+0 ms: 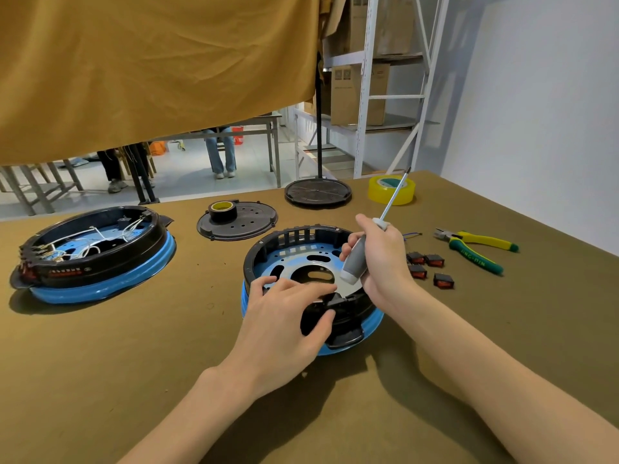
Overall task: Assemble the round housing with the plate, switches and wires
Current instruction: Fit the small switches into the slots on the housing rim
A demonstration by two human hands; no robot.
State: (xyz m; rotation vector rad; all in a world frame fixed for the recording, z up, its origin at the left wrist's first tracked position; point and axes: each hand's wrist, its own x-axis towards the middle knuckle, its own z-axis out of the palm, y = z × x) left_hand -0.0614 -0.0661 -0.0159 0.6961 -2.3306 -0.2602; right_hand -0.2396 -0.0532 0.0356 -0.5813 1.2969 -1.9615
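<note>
Left hand [288, 316] fingers spread on round housing [284, 242] rim — right hand [382, 252] grips screwdriver [360, 252].

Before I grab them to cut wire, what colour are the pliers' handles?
Green and yellow pliers, head view.
</note>
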